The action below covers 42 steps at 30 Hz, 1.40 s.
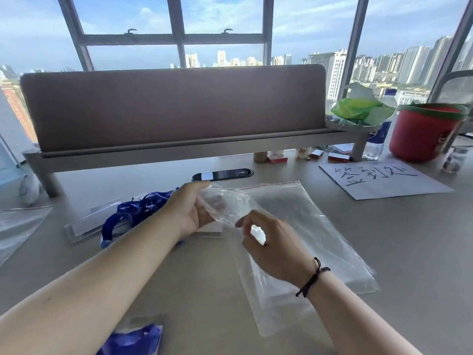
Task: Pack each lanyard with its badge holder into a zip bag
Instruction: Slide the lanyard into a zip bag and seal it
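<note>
My left hand [190, 210] grips the top of a clear zip bag [227, 203] raised a little above the table. My right hand [271, 242] pinches the same bag lower down with thumb and fingertips. Under them lies a pile of clear zip bags [307, 226] with a red zip line at the far edge. A heap of blue lanyards [133, 211] lies left of my left hand, beside clear badge holders [84, 226]. A packed bag with a blue lanyard [133, 339] sits at the near edge under my left forearm.
A grey desk divider [174, 108] on a shelf stands at the back. A paper sign with black characters [381, 178] lies at the right, with a red bucket [425, 131], a water bottle [378, 139] and small red boxes [277, 158] behind it. Another clear bag [18, 226] lies far left.
</note>
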Each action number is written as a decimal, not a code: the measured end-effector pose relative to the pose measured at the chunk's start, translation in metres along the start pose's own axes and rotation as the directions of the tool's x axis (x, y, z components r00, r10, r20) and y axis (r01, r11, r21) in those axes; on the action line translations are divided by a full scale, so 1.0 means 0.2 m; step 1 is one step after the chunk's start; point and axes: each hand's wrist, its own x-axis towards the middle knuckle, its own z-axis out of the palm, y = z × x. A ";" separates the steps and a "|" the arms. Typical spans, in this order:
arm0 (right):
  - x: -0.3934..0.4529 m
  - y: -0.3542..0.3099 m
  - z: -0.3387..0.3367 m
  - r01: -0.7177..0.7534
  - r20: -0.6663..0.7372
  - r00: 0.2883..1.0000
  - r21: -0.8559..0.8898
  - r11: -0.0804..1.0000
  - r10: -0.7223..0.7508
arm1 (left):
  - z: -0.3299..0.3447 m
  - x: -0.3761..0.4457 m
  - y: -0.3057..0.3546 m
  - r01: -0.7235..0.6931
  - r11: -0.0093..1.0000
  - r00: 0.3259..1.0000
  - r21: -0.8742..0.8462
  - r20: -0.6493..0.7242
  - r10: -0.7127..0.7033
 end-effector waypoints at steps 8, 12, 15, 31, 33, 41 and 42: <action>-0.01 -0.01 0.00 0.062 0.152 0.987 -0.126 0.990 -0.042 | -0.39 -0.20 0.08 0.162 0.939 0.969 0.303 0.132 -0.210; -0.02 -0.03 0.01 0.021 0.167 0.986 -0.159 0.987 0.006 | -0.52 -0.39 0.07 0.151 0.916 0.942 0.373 0.228 -0.248; -0.02 -0.08 0.06 0.017 0.205 0.978 -0.226 0.974 0.030 | -0.59 -0.51 0.04 0.145 0.892 0.914 0.428 0.286 -0.286; 0.06 -0.53 0.36 -0.118 0.094 0.987 -0.134 0.984 0.131 | -0.67 -0.61 -0.12 -0.069 0.933 0.997 0.353 0.058 0.052; 0.05 -0.62 0.45 -0.188 0.161 0.967 -0.082 0.979 0.199 | -0.66 -0.61 -0.14 -0.114 0.913 0.994 0.392 0.050 0.102; -0.04 -0.57 0.55 -0.169 0.206 0.966 0.037 0.985 0.158 | -0.71 -0.60 -0.18 -0.151 0.957 0.985 0.248 0.117 0.125; -0.04 -0.57 0.55 -0.152 0.175 0.975 0.066 0.986 0.139 | -0.70 -0.60 -0.17 -0.153 0.959 0.984 0.240 0.126 0.126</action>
